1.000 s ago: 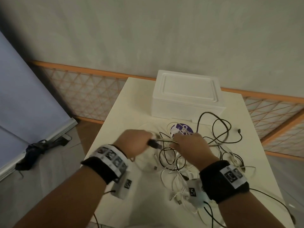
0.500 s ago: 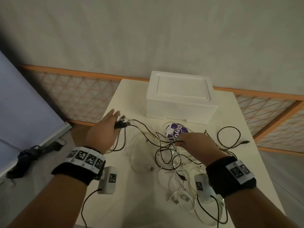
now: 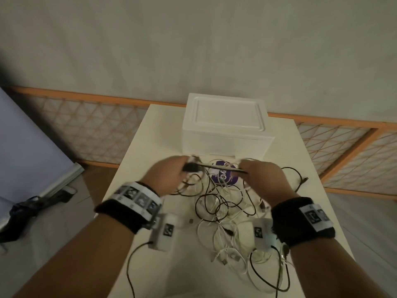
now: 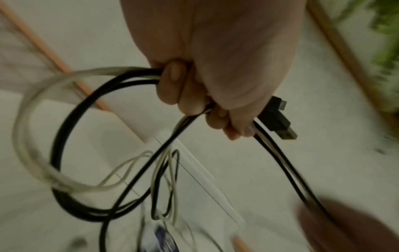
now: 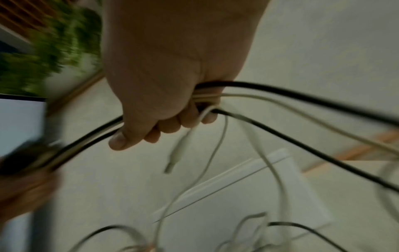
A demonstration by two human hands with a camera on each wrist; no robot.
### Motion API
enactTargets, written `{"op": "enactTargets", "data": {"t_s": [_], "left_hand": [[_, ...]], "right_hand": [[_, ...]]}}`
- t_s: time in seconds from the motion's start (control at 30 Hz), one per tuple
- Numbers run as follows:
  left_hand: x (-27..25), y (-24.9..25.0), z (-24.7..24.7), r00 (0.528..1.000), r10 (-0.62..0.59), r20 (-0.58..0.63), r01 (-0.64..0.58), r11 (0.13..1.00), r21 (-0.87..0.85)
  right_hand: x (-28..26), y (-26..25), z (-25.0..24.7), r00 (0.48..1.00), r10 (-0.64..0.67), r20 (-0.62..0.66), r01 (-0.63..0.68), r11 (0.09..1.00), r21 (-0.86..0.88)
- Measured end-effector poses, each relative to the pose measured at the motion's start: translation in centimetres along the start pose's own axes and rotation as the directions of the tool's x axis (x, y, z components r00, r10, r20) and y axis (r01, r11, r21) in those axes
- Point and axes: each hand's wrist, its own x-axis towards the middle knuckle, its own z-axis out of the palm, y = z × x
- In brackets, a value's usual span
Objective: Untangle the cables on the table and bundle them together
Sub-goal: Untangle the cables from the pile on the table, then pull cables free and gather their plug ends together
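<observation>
Head view: left hand grips black and white cables by the USB plug; right hand clamps the same strands, taut between them above the table tangle.

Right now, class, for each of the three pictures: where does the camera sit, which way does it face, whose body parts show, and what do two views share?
Head: worn on the head, facing down at the cream table; both forearms and hands show.
Left wrist: looks along the left hand, fingers gripping black and white cables.
Right wrist: looks along the right hand gripping cables.
Shared: both wrist views show the white foam box.
</observation>
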Motion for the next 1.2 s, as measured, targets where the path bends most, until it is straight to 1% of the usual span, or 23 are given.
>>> {"op": "enactTargets", "data": {"t_s": [0.07, 0.1, 0.17, 0.2, 0.33, 0.4, 0.47, 0.53, 0.6, 0.67, 0.7, 0.73, 0.77, 0.83, 0.9, 0.93, 0.97, 1.0, 1.03, 1.07, 1.1, 1.13, 1.2], "left_hand": [[0.0, -3.1, -1.9, 0.996, -0.082, -0.020, 0.083, 0.996, 0.014], [-0.2, -4.2, -2.5, 0.994, -0.110, -0.011, 0.110, 0.993, 0.046], [-0.5, -5.2, -2.9, 0.990, -0.143, -0.014, 0.143, 0.981, 0.130], [-0.6, -5.1, -3.0, 0.988, -0.147, -0.038, 0.151, 0.979, 0.135], [-0.7, -4.6, -4.3, 0.976, -0.149, -0.157, 0.164, 0.983, 0.085], [-0.8, -4.7, -5.4, 0.956, -0.164, -0.242, 0.184, 0.981, 0.063], [-1.1, -4.7, -6.4, 0.927, -0.192, -0.323, 0.209, 0.978, 0.018], [-1.3, -4.6, -7.2, 0.903, -0.203, -0.380, 0.210, 0.977, -0.023], [-1.8, -4.5, -7.9, 0.869, -0.236, -0.435, 0.228, 0.971, -0.071], [-2.1, -4.2, -8.3, 0.840, -0.266, -0.472, 0.233, 0.964, -0.128], [-2.3, -4.1, -8.4, 0.835, -0.270, -0.480, 0.228, 0.963, -0.144], [-2.4, -4.0, -8.5, 0.835, -0.268, -0.481, 0.224, 0.963, -0.147], [-2.5, -3.8, -8.5, 0.838, -0.259, -0.481, 0.218, 0.966, -0.140], [-2.7, -3.5, -8.6, 0.844, -0.229, -0.484, 0.198, 0.973, -0.115], [-2.8, -2.9, -8.6, 0.852, -0.184, -0.489, 0.162, 0.983, -0.087], [-2.8, -2.6, -8.6, 0.856, -0.161, -0.492, 0.142, 0.987, -0.076], [-2.8, -2.2, -8.7, 0.857, -0.145, -0.495, 0.125, 0.989, -0.073], [-2.8, -1.7, -8.9, 0.856, -0.131, -0.500, 0.107, 0.991, -0.077], [-2.8, -1.1, -9.1, 0.852, -0.121, -0.509, 0.090, 0.992, -0.085], [-2.8, -0.5, -9.5, 0.845, -0.115, -0.522, 0.078, 0.993, -0.094], [-2.7, 0.0, -10.0, 0.836, -0.115, -0.537, 0.071, 0.992, -0.103], [-2.7, 0.4, -10.7, 0.824, -0.115, -0.556, 0.063, 0.992, -0.111], [-2.6, 0.7, -12.5, 0.799, -0.092, -0.594, 0.042, 0.994, -0.097]], "right_hand": [[-1.2, 3.4, 0.3, 0.990, 0.134, -0.048, -0.132, 0.991, 0.032], [-1.7, 4.5, 0.7, 0.986, 0.157, -0.056, -0.157, 0.988, 0.013], [-1.8, 5.1, 1.4, 0.986, 0.156, -0.052, -0.158, 0.987, -0.020], [-1.6, 4.8, 1.7, 0.987, 0.154, -0.055, -0.154, 0.988, -0.003], [-0.6, 3.6, 2.4, 0.987, 0.146, -0.063, -0.136, 0.980, 0.144], [-0.3, 3.1, 2.6, 0.994, 0.097, -0.056, -0.087, 0.984, 0.157], [-0.1, 2.9, 2.9, 0.999, 0.051, -0.007, -0.050, 0.990, 0.130], [0.0, 3.0, 3.2, 0.994, 0.068, 0.081, -0.082, 0.982, 0.171], [-0.2, 3.1, 3.4, 0.983, 0.068, 0.172, -0.111, 0.960, 0.257], [-0.5, 3.0, 3.6, 0.966, 0.049, 0.254, -0.116, 0.960, 0.256], [-0.6, 2.9, 3.8, 0.964, 0.044, 0.264, -0.108, 0.966, 0.235], [-0.6, 2.7, 3.9, 0.970, 0.052, 0.239, -0.108, 0.967, 0.230], [-0.5, 2.4, 4.0, 0.981, 0.066, 0.181, -0.112, 0.961, 0.254], [-0.1, 1.6, 3.7, 0.995, 0.102, -0.002, -0.095, 0.933, 0.347], [0.4, 0.1, 2.7, 0.970, 0.143, -0.197, -0.033, 0.879, 0.475], [0.7, -0.9, 2.0, 0.957, 0.153, -0.246, 0.001, 0.847, 0.532], [0.9, -2.0, 1.2, 0.959, 0.149, -0.240, 0.018, 0.816, 0.578], [1.2, -3.0, 0.8, 0.973, 0.139, -0.186, 0.004, 0.790, 0.613], [1.4, -3.8, 0.6, 0.988, 0.124, -0.096, -0.036, 0.773, 0.633], [1.6, -4.5, 0.9, 0.994, 0.107, 0.016, -0.093, 0.778, 0.621], [1.6, -4.9, 1.5, 0.990, 0.085, 0.108, -0.133, 0.804, 0.579], [1.8, -5.0, 2.5, 0.983, 0.070, 0.171, -0.150, 0.843, 0.516], [1.5, -4.8, 3.9, 0.979, 0.080, 0.190, -0.158, 0.882, 0.444]]}}
